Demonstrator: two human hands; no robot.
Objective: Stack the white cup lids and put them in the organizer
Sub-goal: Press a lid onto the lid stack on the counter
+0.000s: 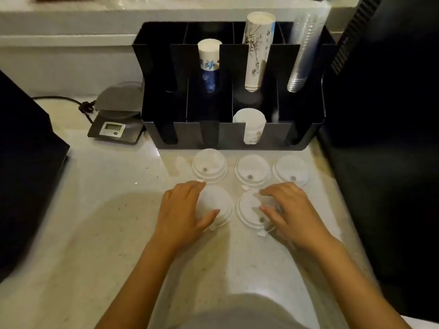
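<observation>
Several white cup lids lie on the pale counter in front of a black organizer (308, 136). Three lid piles form the far row: left (209, 166), middle (252, 170), right (290, 169). My left hand (183, 214) curls around a small stack of lids (219, 203), fingers on its left side and thumb on its near edge. My right hand (289, 210) rests over another lid (248, 210), fingertips touching its top and right rim. Neither lid is lifted off the counter.
The organizer holds a blue-patterned cup stack (209, 62), a tall printed cup stack (257, 51), clear cups (301, 55) and a short cup stack (251, 125); its left slots look empty. A digital scale (116, 119) sits left. Dark machines (384, 91) flank both sides.
</observation>
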